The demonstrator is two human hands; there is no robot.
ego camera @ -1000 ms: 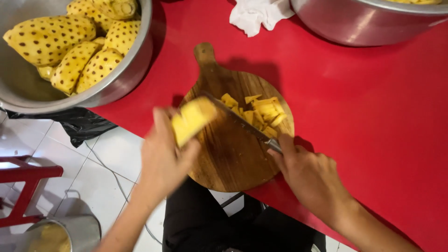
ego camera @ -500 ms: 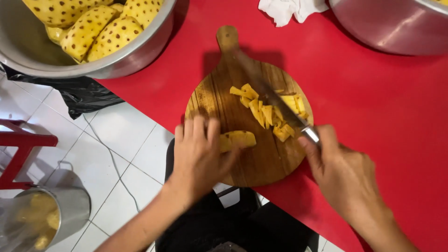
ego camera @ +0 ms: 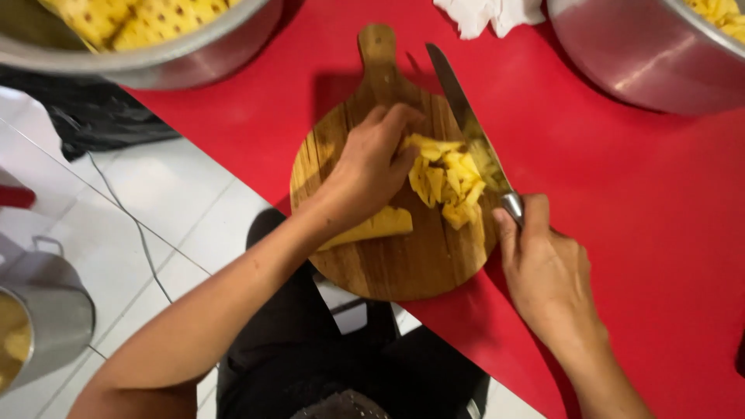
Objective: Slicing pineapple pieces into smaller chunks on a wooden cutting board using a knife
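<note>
A round wooden cutting board (ego camera: 403, 264) with a handle lies on the red table (ego camera: 652, 202). A heap of yellow pineapple chunks (ego camera: 446, 182) sits on it. My left hand (ego camera: 371, 167) rests against the heap's left side, fingers curled over the chunks. A larger pineapple wedge (ego camera: 372, 226) lies under my left wrist. My right hand (ego camera: 543, 271) grips the handle of a knife (ego camera: 466, 116), whose blade lies flat along the heap's right side, tip pointing away from me.
A large metal bowl (ego camera: 155, 46) with peeled pineapples stands at the top left. Another metal bowl (ego camera: 644, 54) is at the top right, a white cloth (ego camera: 489, 14) beside it. A metal pot (ego camera: 39, 318) stands on the tiled floor at left.
My left hand set the wedge down on the board and moved onto the heap of chunks. The knife swung round to the heap's right side, blade pointing away.
</note>
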